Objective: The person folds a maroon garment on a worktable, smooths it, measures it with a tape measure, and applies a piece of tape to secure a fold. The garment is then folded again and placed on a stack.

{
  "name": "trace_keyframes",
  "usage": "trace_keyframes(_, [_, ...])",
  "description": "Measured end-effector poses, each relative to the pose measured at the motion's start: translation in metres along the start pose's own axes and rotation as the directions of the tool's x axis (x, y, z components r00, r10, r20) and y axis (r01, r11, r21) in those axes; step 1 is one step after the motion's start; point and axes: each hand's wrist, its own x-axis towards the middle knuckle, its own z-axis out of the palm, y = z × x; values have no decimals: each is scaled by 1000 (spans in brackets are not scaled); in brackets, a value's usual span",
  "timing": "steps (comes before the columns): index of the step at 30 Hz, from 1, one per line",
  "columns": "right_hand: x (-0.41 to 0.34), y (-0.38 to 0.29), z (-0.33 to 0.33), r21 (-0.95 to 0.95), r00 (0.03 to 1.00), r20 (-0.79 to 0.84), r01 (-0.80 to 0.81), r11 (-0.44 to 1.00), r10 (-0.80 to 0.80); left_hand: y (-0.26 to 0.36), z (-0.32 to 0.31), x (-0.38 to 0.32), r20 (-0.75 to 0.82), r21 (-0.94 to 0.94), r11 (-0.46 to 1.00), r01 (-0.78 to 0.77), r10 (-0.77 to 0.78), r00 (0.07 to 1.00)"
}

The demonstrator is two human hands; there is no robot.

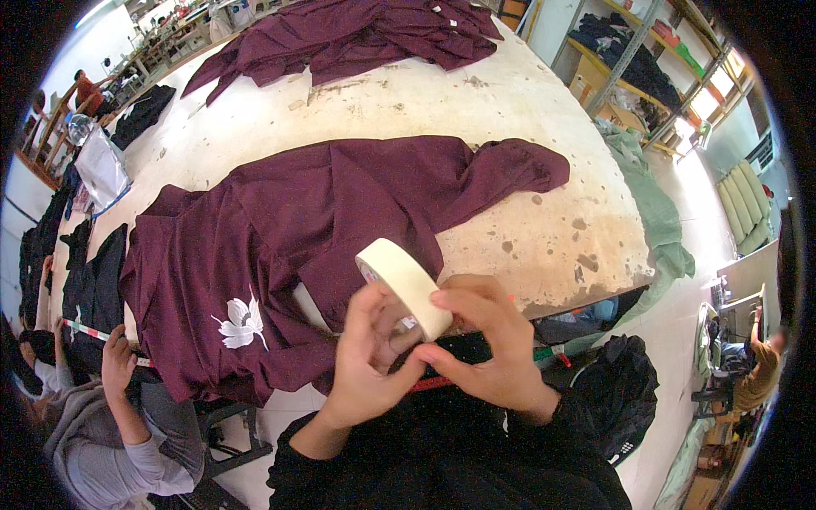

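Observation:
Between my two hands, above the near edge of the table, is a roll of cream masking tape (pixel 411 284). My left hand (pixel 376 357) holds the roll from its left side, some fingers at its open core. The fingertips of my right hand (pixel 488 347) touch the roll's outer face and lower edge. Beneath and beyond the roll lies a maroon garment (pixel 287 197), spread in folds over the pale worktable (pixel 542 236). A white flower motif (pixel 242 322) shows on the garment's left part. A tape measure (pixel 440 382) crosses behind my wrists, partly hidden.
A co-worker in grey (pixel 121 440) sits at the left, hands on a tape measure (pixel 89 329) by black garments (pixel 105 274). More maroon garments (pixel 357 44) lie at the table's far side. A black bag (pixel 615 395) stands at the right, below green cloth (pixel 660 223); shelving (pixel 625 57) is beyond.

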Motion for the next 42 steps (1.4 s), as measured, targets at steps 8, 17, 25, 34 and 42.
trace_keyframes(8, [-17,15,-34,165,874,444,134,977,-195,49,-35,-18,173,624,722,-298,243,954])
trace_keyframes(17, [-7,7,-23,81,933,360,-42,996,10,18,-24,-22,447,602,753,-267,-41,894])
trace_keyframes(25, [-25,10,4,179,969,199,-186,966,150,-4,-18,-16,464,774,460,-434,54,884])
trace_keyframes(34, [-33,17,15,276,952,238,-257,926,193,-8,-24,-18,418,790,462,-403,75,905])
trace_keyframes(42, [-21,9,17,375,924,223,-375,848,310,-11,-28,-17,406,794,451,-407,105,908])
